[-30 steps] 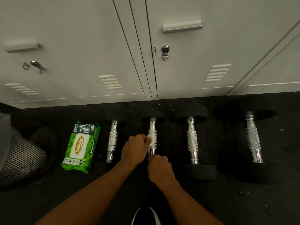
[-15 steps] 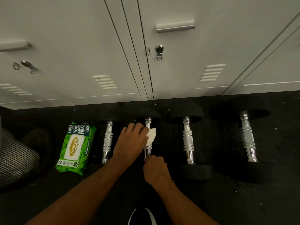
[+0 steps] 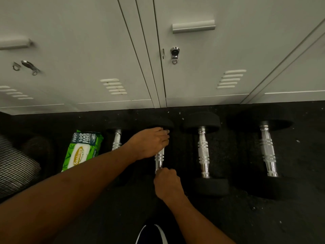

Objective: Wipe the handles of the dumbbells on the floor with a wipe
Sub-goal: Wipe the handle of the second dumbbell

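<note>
My left hand covers the far end of a chrome dumbbell handle on the black speckled floor; my right hand grips its near end.

Back wall: pale grey metal lockers, with louvred vents, bar handles and chrome padlock hasps.
Floor: black speckled rubber matting, running up to the locker bases.
Left edge: dark mesh-patterned shape, unclear.
Light: dim, even.

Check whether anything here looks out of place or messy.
Nothing serious. Pale specks litter the dark floor near the lockers, and the left locker's latch sits tilted, unlike the straight-hanging latch beside it.
</note>
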`<state>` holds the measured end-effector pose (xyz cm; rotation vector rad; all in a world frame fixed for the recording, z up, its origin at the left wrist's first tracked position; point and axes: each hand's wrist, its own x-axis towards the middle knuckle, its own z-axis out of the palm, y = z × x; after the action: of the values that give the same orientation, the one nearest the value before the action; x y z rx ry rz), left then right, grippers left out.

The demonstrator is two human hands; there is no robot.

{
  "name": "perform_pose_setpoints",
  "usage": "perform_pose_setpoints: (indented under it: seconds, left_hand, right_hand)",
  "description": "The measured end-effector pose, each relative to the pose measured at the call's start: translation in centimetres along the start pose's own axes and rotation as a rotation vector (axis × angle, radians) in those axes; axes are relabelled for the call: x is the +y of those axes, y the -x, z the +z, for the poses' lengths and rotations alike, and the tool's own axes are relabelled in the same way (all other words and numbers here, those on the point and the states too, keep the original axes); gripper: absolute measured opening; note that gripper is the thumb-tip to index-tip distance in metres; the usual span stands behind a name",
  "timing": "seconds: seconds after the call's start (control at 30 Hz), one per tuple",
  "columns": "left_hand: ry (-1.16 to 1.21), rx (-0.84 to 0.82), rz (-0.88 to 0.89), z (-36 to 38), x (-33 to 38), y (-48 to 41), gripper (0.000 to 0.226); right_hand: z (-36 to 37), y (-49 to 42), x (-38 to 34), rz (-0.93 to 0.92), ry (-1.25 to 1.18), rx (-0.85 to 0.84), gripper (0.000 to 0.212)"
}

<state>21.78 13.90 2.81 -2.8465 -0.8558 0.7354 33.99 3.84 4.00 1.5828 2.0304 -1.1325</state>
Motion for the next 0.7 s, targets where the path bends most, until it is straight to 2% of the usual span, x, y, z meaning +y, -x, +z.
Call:
perform_pose_setpoints:
  seconds: [0.07, 0.17, 0.43, 0.5, 0.6, 0.7]
  left_hand:
    - [-0.050, -0.017, 0.023, -0.6, -0.1, -0.5, 0.047]
    - [-0.004, -0.023, 0.022, -0.6, 0.2, -0.5, 0.046]
    - [0.238, 0.157, 0.151, 0.6, 3.0, 1.6, 0.030]
    - [0.301, 0.143, 0.165, 0.6, 3.9, 1.8, 0.024]
    - [0.386, 0.107, 0.166, 0.7, 4.0, 2.1, 0.027]
    - [0.366, 0.056, 0.199, 0.6, 3.2, 2.0, 0.031]
  right_hand:
    - [0.0, 0.1, 0.0, 0.009, -0.012, 0.005, 0.029]
    - [0.3, 0.1, 0.0, 0.038, -0.087, 0.027, 0.030]
    - [0.5, 0.2, 0.1, 0.119, -0.230, 0.031, 0.028]
    - [0.6, 0.3, 0.1, 0.123, -0.229, 0.009, 0.029]
    - [0.8, 0.3, 0.0, 0.148, -0.257, -0.014, 0.035]
    - [0.8, 0.1, -0.1, 0.142, -0.268, 0.001, 0.036]
